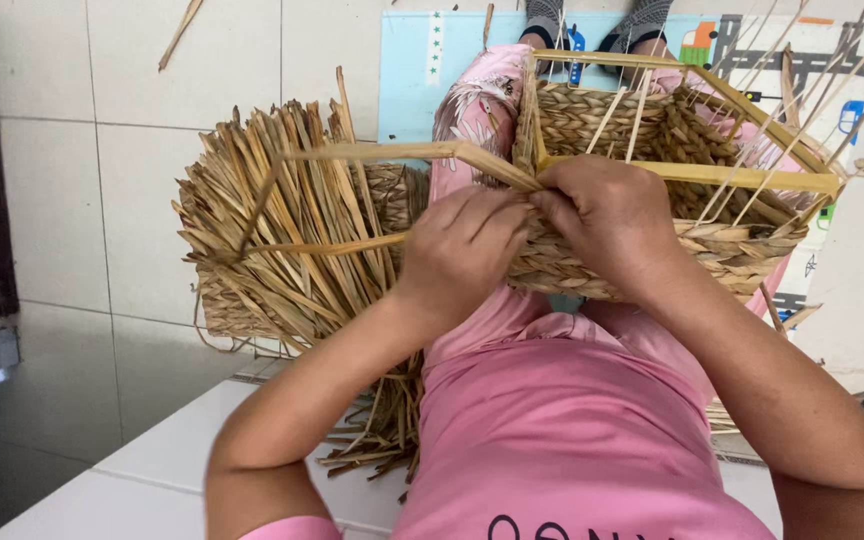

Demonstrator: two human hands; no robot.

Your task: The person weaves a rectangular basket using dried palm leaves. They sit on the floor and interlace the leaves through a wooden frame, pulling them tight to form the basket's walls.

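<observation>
Left hand [462, 245] pinched shut on flat straw strand [392, 152], right hand [607, 220] closed gripping half-woven basket [652, 240] on lap; judge: keep strand taut, tuck snug against frame [732, 175], loose straw pile [292, 230] beyond.

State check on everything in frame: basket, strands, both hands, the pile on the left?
Woven basket: part-woven, lower wall done, upper frame bare, resting on the lap.
Frame: exposed, thin uprights loose between rim and weave.
Flat strand: bent, pinched at the basket's edge.
Left hand: closed on the strand.
Right hand: gripping the weave.
Second basket: on the floor, unwoven ends sticking out.
</observation>
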